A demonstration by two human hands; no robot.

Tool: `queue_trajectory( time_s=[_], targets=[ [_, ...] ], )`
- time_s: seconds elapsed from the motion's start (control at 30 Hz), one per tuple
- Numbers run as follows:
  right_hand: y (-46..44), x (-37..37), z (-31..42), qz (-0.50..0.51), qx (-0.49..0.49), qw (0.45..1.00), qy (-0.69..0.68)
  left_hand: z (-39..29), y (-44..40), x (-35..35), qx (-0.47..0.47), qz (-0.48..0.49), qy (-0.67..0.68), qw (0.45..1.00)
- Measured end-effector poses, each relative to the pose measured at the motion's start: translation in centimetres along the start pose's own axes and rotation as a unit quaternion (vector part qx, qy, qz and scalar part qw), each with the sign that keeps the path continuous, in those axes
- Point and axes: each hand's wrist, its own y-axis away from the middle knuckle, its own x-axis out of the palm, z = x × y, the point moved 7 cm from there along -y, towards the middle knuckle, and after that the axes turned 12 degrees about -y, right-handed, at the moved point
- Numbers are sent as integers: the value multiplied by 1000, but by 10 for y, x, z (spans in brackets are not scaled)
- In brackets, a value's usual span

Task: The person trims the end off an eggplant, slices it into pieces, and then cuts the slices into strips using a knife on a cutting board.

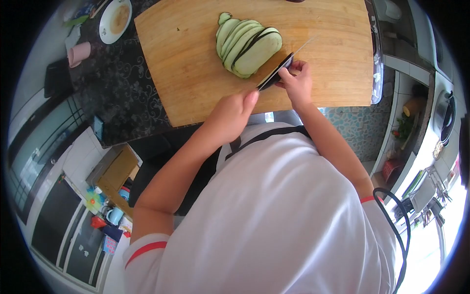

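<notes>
On a broad, pale wooden cutting board [338, 73], an overlapping stack of pale green aubergine slices [252, 46] with dark skin edges fans out near the far side, a small rounded piece [224, 17] sitting at its upper left end. Just to the right of the stack, close to the near side of the board, a dark-skinned chunk of aubergine [272, 81] lies between the person's two hands. Along it runs a thin, silvery knife blade [305, 44], seen almost edge-on, its far end slanting up and to the right, clear of the fingers.

The left hand [234, 115] is curled closed at the blade's near end, thumb stretched forward; the handle is hidden within the grip. The right hand [296, 81] pinches the dark chunk between thumb and bent fingers, just beside the blade.

Left of the board, a black worktop [117, 73] with a pale floral pattern carries a white oval plate [103, 28] bearing a brownish smear, and a pink cup [80, 53] near it. Below the hands, a white shirt [274, 210] with red-trimmed sleeves fills the view.
</notes>
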Motion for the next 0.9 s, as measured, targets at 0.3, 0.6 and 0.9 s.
queue_trajectory(
  time_s=[0.3,0.6,0.9],
  targets=[
    [-4,-1,-7,10,15,999,-34,12,18,-3,-24,9,17,1000],
    [-3,-1,-6,0,17,999,-49,-18,-34,-5,35,-7,11,999],
    [-7,0,-6,2,-2,1000,-17,9,14,-4,-25,-1,-7,1000]
  ],
)
